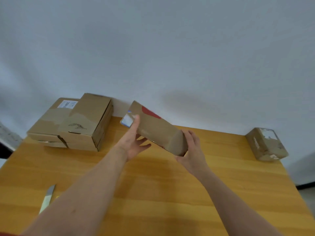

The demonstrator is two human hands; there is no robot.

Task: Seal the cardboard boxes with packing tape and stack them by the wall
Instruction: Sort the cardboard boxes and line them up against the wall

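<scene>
Where the wall (170,48) meets the table (153,184): we find a stack of boxes (73,123) at the far left. They look taped and placed, so we judge that part done.
Held box (156,132): tilted in the air over the far middle of the table, touching only our hands. We cannot read its seal, and we judge it bound for the wall.
Small box (266,143): far right, well apart from the stack and not yet stacked.
Left hand (134,143): thumb on the upper face, fingers spread beneath.
Right hand (192,150): fingers wrapped round the near end.
Blade (47,198): near left, untouched.
</scene>
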